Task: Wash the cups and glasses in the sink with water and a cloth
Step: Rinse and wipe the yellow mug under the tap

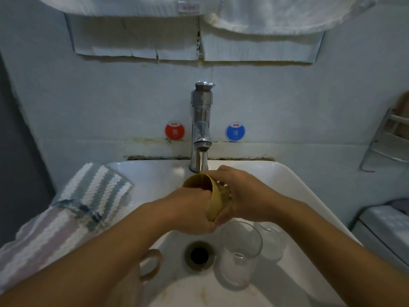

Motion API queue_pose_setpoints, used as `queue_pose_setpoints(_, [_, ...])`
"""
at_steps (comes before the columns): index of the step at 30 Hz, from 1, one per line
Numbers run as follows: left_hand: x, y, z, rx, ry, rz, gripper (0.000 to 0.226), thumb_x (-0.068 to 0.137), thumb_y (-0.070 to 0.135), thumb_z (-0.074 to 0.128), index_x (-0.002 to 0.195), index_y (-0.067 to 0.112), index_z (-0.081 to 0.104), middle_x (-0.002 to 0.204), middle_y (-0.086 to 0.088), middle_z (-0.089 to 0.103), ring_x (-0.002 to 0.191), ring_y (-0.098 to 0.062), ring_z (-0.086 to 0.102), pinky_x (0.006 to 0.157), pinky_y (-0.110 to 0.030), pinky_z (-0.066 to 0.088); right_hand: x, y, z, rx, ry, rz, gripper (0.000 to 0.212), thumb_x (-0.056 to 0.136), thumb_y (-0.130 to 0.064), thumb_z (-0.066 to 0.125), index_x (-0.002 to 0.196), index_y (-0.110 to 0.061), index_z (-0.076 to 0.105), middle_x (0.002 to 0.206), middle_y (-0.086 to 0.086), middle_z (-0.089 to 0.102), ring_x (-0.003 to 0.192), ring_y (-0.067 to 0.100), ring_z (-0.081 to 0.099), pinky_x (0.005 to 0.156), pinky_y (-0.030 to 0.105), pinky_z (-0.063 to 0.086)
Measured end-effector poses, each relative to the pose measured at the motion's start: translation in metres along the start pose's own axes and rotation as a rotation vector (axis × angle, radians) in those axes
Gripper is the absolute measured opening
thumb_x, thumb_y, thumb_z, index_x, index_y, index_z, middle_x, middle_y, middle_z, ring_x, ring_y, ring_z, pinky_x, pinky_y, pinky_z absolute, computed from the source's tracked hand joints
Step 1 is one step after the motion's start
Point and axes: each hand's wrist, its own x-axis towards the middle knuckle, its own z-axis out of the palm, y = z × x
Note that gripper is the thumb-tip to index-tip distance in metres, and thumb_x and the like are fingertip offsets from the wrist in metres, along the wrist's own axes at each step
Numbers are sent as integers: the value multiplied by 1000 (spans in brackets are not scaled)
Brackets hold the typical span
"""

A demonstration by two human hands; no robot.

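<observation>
While tap [201, 127] water runs, both hands' grip holds yellow cup [218, 199], left hand [191, 210], right hand [240, 194].

There is one camera, worn on the person's head. It looks forward and down, close over the white sink [298, 191]. The tap [201, 127] stands in the middle of the frame, the wall fills the top, and both arms reach in from the bottom corners.

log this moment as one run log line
step: rinsing yellow cup under running tap | left hand: fingers inside cup | right hand: grips cup | glass: waiting in sink
</observation>
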Motion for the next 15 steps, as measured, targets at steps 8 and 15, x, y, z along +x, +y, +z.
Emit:
queue_pose_setpoints(8, [2, -3, 2, -34, 91, 34, 28, 87, 34, 69, 112, 26, 59, 92, 7, 66, 79, -10, 64, 76, -31, 59, 0, 6, -3, 43, -6, 22, 83, 65, -35, 91, 136, -36, 48, 125, -11, 56, 111, 12, 53, 95, 34, 51])
queue_pose_setpoints(15, [-1, -4, 2, -18, 110, 44, 30, 88, 40, 67, 113, 26, 58, 90, 8, 65, 78, -9, 64, 75, -28, 58, 0, 3, -4, 27, -2, 8, 80, 67, -35, 90, 136, -36, 49, 124, -9, 58, 110, 13, 55, 95, 35, 52])
